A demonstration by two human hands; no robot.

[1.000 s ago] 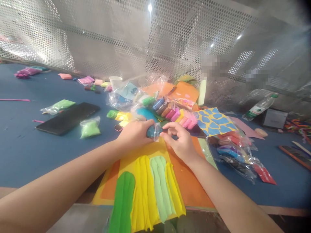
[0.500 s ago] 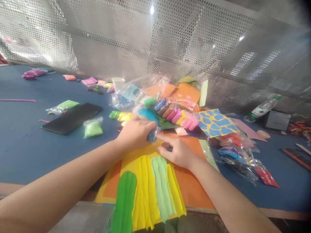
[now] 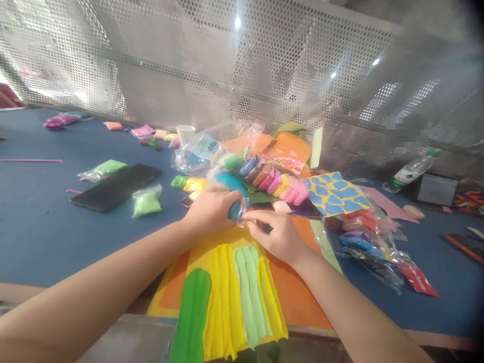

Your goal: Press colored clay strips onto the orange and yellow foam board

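Near the middle of the table, my left hand [image 3: 214, 210] is wrapped round a small clear packet of blue clay [image 3: 235, 210]. The thumb and forefinger of my right hand [image 3: 278, 234] are pinched at the packet's clear right edge. Below both hands lies a yellow sheet [image 3: 212, 242] covered in ridged strips: dark green [image 3: 192, 307], yellow [image 3: 226, 302] and pale green [image 3: 252, 297]. Under it is an orange board [image 3: 298, 287].
Clay packets [image 3: 270, 181] lie heaped behind my hands. A patterned blue and yellow card [image 3: 336, 194] and more packets [image 3: 370, 242] are on the right, with a bottle [image 3: 410, 171] beyond. At left lies a black phone-like slab [image 3: 117, 187]; a paper cup [image 3: 185, 133] stands behind.
My right fingertips have closed together at the packet's edge, where the forefinger and thumb were apart. The view has shifted slightly. My left hand keeps its hold.
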